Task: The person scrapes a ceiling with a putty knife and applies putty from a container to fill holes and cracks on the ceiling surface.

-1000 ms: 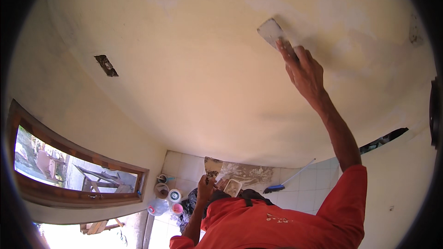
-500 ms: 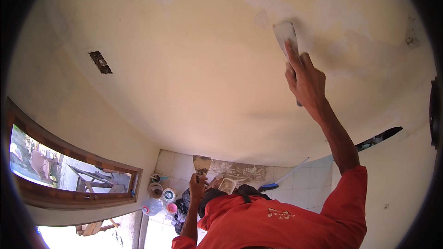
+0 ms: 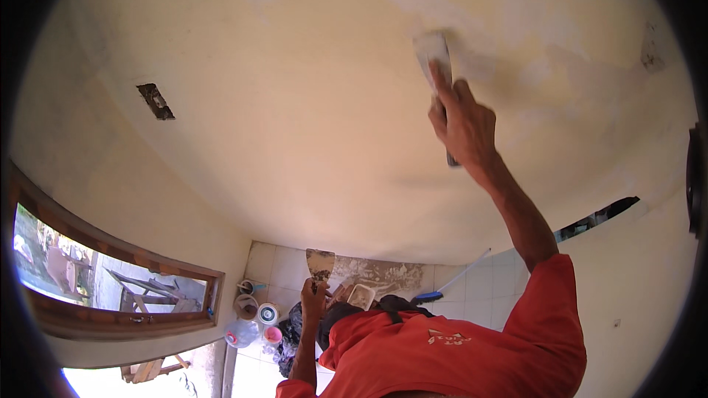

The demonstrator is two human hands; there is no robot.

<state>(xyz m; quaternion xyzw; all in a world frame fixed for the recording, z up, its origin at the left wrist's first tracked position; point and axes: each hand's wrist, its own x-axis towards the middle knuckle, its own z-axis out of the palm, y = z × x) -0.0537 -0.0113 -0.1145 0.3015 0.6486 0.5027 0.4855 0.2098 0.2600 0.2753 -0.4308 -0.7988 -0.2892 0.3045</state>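
Note:
In the head view, my right hand (image 3: pixel 464 121) is closed on a putty knife, its pale blade (image 3: pixel 431 46) against the cream plastered wall (image 3: pixel 295 110), with my index finger extended along the blade and a shadow beside it. Low in the middle, my left hand (image 3: pixel 315 296) grips a second, wider scraper (image 3: pixel 320 259), held upright with dark smudges on its blade. A pale rectangular tray (image 3: pixel 361 296) shows beyond my left hand, near the dark cloth by my red-shirted body.
A broom (image 3: pixel 429 297), white bucket (image 3: pixel 268 314), pink container (image 3: pixel 273 335), clear water jug (image 3: pixel 240 333) and dark plastic bag sit on the stained tiled floor (image 3: pixel 287 273). A wood-framed window (image 3: pixel 212 280) is at left. The wall has a rectangular cutout (image 3: pixel 155 102).
My right hand and knife swung right half a second ago and now sit back to the left, blade more upright than a second ago. The whole view has shifted slightly left.

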